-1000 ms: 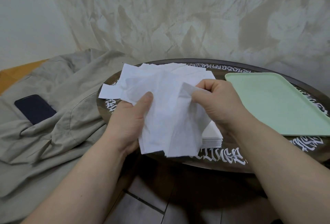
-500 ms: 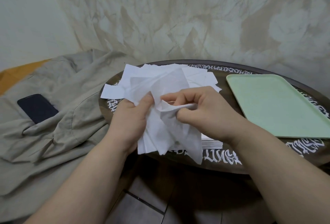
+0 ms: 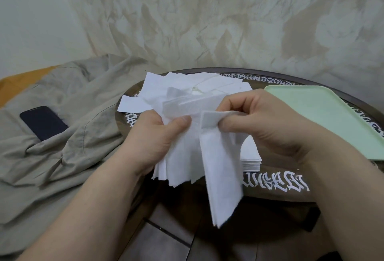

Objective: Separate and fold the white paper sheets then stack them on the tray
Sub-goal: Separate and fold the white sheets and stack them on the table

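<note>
**Peeling one sheet off the bunch**

While the left hand (image 3: 154, 142) clamps the loose bunch of white sheets (image 3: 178, 163) between thumb and fingers, the step in hand looks to be drawing a single sheet free, and it goes best if that clamp sits firm near the top edge so only the chosen layer slides. The pull should run along the length of the paper, slowly, since thin tissue-like paper is likely to tear or drag a neighbour with it. Once free, the strip wants its edges matched before creasing, then a short carry to the right.

The right hand (image 3: 261, 123) is closed in a pinch: thumb and forefinger grip the upper end of a narrow folded sheet (image 3: 223, 177), which hangs straight down past the near edge of the round dark table (image 3: 276, 186). The other fingers curl loosely above it. The two hands sit close together, nearly touching at the thumbs, both above the table's near side.

More sheets lie fanned on the table (image 3: 199, 86) behind the hands, and a squared stack (image 3: 250, 160) rests just beneath the right wrist. The pale green tray (image 3: 332, 119) lies to the right with nothing visible on it, so by that measure the stacking is not yet begun.
</note>
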Demonstrator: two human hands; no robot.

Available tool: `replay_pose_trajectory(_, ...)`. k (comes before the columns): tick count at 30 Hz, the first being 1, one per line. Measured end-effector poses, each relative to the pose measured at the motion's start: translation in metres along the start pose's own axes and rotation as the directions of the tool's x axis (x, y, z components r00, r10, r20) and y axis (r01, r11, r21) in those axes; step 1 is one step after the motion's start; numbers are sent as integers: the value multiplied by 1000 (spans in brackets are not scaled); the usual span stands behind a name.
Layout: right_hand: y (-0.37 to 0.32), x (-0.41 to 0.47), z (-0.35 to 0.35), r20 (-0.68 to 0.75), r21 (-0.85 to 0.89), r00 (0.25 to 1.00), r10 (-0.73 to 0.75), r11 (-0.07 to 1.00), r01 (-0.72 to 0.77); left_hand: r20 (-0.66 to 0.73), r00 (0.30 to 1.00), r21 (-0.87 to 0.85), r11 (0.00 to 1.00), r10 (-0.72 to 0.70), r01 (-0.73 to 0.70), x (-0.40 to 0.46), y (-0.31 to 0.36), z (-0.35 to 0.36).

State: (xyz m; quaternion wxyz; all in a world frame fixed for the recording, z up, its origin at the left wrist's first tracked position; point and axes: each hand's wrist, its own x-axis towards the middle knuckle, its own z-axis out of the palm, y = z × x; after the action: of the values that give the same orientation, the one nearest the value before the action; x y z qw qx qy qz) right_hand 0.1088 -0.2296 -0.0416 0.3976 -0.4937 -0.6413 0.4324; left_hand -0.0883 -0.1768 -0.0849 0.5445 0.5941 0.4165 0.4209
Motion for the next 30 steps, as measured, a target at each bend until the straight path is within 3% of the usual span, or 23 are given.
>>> replay_pose_trajectory(2, 6, 3, 3, -47, -164, 998, 37, 985, -45, 77, 997, 26, 1000, -16, 14, -2, 0, 2)
replay_pose_trajectory(4, 6, 4, 6, -90, -198, 995, 45, 978, -63, 127, 992, 34, 999, -21, 17, -4, -1, 4)
replay_pose_trajectory(9, 9, 5, 6, -172, -142, 985, 21, 989, -46, 152, 988, 62, 998, -17, 8, -5, 1, 6)
replay_pose_trajectory(18, 15, 7, 5, -192, -26, 981, 35, 999, -41, 197, 980, 91, 996, -23, 5, -7, 3, 6)
replay_pose_trajectory(30, 15, 7, 6, -227, -15, 974, 27, 999, -31, 204, 979, 144, 989, 7, -37, -7, 1, 8)
